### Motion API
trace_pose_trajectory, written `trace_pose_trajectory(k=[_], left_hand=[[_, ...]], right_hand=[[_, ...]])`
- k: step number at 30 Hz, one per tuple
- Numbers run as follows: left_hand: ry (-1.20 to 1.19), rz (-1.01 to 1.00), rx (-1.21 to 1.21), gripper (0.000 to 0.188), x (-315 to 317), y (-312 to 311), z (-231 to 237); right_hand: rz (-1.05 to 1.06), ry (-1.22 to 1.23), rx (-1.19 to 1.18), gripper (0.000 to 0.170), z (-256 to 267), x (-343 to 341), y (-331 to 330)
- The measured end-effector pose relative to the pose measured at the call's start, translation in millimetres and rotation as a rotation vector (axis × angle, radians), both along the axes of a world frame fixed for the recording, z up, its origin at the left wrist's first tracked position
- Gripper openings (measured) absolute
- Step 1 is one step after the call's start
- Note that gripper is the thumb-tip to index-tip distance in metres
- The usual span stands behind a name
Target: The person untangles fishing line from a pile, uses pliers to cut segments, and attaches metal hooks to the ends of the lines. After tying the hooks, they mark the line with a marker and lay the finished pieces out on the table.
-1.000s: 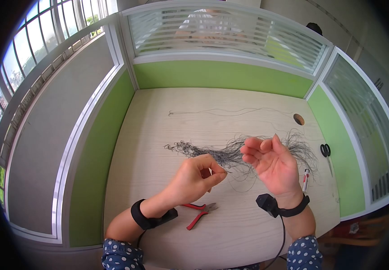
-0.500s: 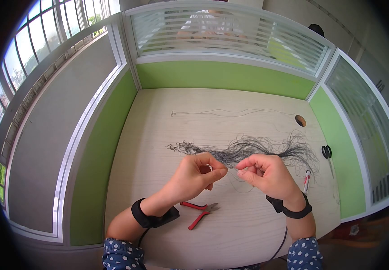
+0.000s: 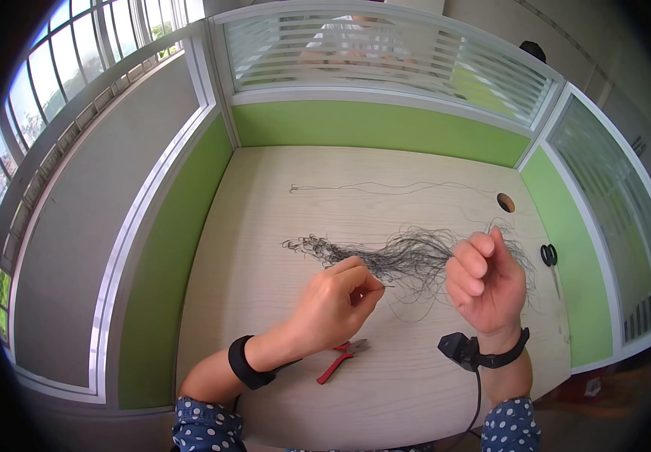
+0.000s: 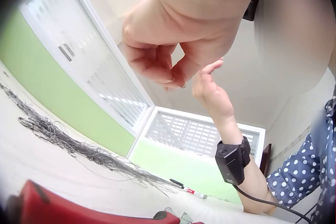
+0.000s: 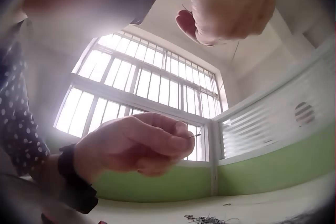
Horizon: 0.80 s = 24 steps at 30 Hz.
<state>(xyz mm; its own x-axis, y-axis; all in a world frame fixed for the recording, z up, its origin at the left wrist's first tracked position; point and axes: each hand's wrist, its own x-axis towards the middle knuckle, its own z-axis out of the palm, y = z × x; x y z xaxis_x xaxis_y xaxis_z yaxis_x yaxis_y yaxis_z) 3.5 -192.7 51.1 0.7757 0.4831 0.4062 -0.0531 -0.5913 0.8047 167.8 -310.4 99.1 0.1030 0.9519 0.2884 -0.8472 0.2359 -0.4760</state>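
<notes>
My left hand (image 3: 336,305) pinches a small thin dark piece (image 3: 389,286) between thumb and forefinger; its tip also shows in the right wrist view (image 5: 197,135). To the right, my right hand (image 3: 489,282) is raised palm inward with curled fingers. A thin line (image 5: 235,50) hangs by this hand in the right wrist view, and a fine strand crosses its fingers in the left wrist view. Behind both hands lies a bundle of dark lines (image 3: 416,245) with hooked ends at its left. Red-handled pliers (image 3: 333,369) lie below my left hand, partly covered.
A separate hooked line (image 3: 386,185) stretches across the back of the desk (image 3: 265,169). Black-handled scissors (image 3: 549,256) lie at the right, near a round hole (image 3: 505,203). A marker (image 4: 196,193) shows in the left wrist view. Green partitions (image 3: 386,124) enclose the desk.
My right hand moved in to my left fingertips, then away to the right and up, turning palm inward. My left hand still pinches the small piece and has tilted slightly.
</notes>
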Motion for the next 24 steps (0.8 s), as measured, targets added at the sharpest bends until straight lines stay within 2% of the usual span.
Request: trace_pose_trajectory(k=[1,2,4,5,6,7,8,9,13,19,24], left_hand=[[0.028,-0.028,-0.008,0.010,-0.7,-1.5,1.1],[0.027,-0.028,-0.007,0.010,-2.0,-3.0,4.9],[0.092,-0.129,-0.115,0.009,-4.6,-5.4,12.5],[0.091,-0.129,-0.114,0.009,-4.9,-5.3,11.7],[0.076,-0.142,-0.213,0.008,-5.4,-4.9,10.0],[0.061,-0.154,-0.313,0.007,-5.9,-4.2,8.6],[0.061,-0.153,-0.312,0.007,-6.1,-2.4,8.0],[0.057,-0.145,-0.297,0.007,-6.1,-0.6,7.5],[0.064,-0.115,-0.235,0.006,-5.4,0.3,8.0],[0.023,-0.060,-0.085,0.004,-3.0,1.1,7.6],[0.068,0.001,-0.074,0.010,-1.8,1.1,7.9]], right_hand=[[-0.106,-0.019,0.032,0.038,-4.1,-0.4,2.5],[-0.106,-0.019,0.033,0.038,-7.1,-1.5,5.0],[-0.471,-0.743,0.018,0.035,-10.8,-4.4,8.5],[-0.513,-1.000,-0.082,0.026,-11.8,-7.2,6.7],[-0.513,-1.000,-0.080,0.026,-13.1,-9.2,6.7],[-0.508,-1.286,-0.070,0.021,-14.8,-11.1,7.2],[-0.494,-1.573,-0.058,0.017,-15.6,-12.3,8.2],[-0.428,-1.586,-0.081,0.015,-14.0,-13.7,8.3],[-0.416,-1.641,-0.038,0.013,-19.2,-13.3,8.4],[-0.571,-1.642,-0.036,0.007,-19.7,-14.5,9.9],[-0.733,-1.733,0.026,0.005,-24.8,-15.0,10.4]])
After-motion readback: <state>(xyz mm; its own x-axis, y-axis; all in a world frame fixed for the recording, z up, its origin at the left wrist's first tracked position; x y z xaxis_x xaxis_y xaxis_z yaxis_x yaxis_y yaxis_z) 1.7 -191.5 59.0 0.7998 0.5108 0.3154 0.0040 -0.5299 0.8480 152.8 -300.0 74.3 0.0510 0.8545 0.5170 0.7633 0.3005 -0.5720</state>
